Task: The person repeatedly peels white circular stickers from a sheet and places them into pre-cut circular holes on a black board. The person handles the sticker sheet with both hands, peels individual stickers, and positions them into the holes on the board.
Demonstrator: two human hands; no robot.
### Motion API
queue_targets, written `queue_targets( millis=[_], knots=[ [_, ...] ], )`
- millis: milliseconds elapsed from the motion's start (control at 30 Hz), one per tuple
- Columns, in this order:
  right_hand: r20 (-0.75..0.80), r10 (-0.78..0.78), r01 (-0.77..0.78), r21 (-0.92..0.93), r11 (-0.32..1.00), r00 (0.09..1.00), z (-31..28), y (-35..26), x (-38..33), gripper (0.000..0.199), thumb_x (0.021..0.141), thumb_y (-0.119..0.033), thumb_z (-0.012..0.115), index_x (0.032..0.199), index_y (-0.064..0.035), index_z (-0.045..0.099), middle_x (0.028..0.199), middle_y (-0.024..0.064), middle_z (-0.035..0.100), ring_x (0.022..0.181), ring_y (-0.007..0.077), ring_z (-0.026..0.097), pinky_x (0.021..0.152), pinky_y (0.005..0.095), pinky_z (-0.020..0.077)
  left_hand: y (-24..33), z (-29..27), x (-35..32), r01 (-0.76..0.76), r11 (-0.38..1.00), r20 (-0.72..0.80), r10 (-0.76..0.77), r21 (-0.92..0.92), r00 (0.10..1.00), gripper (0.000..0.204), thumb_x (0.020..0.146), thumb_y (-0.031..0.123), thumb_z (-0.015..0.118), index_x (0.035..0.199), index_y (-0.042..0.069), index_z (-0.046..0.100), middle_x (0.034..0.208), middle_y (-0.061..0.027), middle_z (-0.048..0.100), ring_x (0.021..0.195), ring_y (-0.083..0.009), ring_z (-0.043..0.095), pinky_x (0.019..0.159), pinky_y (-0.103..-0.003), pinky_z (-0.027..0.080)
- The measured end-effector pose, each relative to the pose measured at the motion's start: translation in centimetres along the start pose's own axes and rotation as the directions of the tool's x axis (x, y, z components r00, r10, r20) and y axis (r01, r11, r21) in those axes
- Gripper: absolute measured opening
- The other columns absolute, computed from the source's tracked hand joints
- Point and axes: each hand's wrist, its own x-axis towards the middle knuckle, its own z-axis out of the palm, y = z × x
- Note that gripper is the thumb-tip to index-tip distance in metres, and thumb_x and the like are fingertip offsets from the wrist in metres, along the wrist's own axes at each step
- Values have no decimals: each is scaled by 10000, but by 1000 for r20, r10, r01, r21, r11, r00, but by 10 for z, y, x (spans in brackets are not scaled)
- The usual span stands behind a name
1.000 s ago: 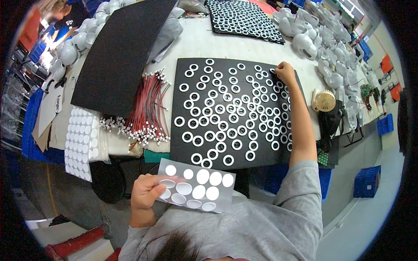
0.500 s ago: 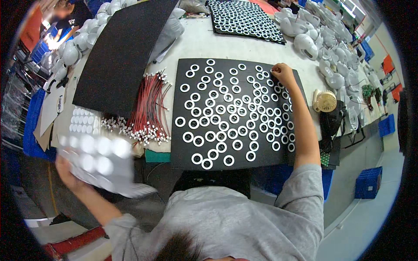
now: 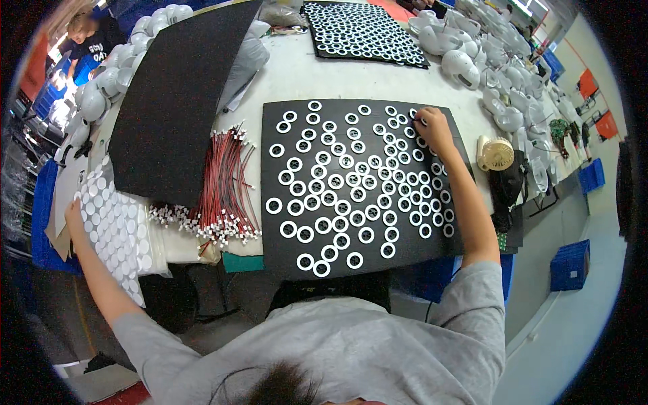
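At the far left, my left hand (image 3: pixel 74 213) grips the edge of a sheet of round white stickers (image 3: pixel 116 226), which lies partly over the table edge and hangs down toward me. My right hand (image 3: pixel 435 128) is at the far right part of a black board (image 3: pixel 277 253), fingers pinched at a white ring (image 3: pixel 414 113). What lies between those fingertips is too small to make out. Many white rings with dark centres (image 3: pixel 354 260) are spread over the board.
Left of the board lies a bundle of red and black wires (image 3: pixel 226 182) with white connectors. A large black sheet (image 3: pixel 179 94) stands behind it. A second ring-covered board (image 3: pixel 364 34), a beige fan (image 3: pixel 496 154) and piles of white housings (image 3: pixel 462 67) surround the work. A person (image 3: pixel 91 47) is at far left.
My left hand has swung the sticker sheet left and away from me, down onto the table's left edge. My right hand has shifted slightly, staying at the board's far right.
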Motion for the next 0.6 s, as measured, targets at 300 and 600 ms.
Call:
queue_targets(
  millis=[300,600],
  knots=[
    [-129,-62,60,-22,998,990,-4,-7,-6,109,691,-95,514,773,-27,536,868,127,550,822,296,507,698,356,400,39,11,-45,-44,998,-329,24,-51,944,384,801,252,446,1054,-36,447,974,-141,520,881,-196,488,768,-256,358],
    [3,68,-68,52,996,998,2,-10,0,135,701,-74,484,808,-6,529,843,175,554,743,329,534,670,372,422,202,-9,-182,-286,893,-377,146,-347,915,289,832,141,376,1065,-16,447,1021,-119,513,940,-174,484,770,-272,358]
  ],
)
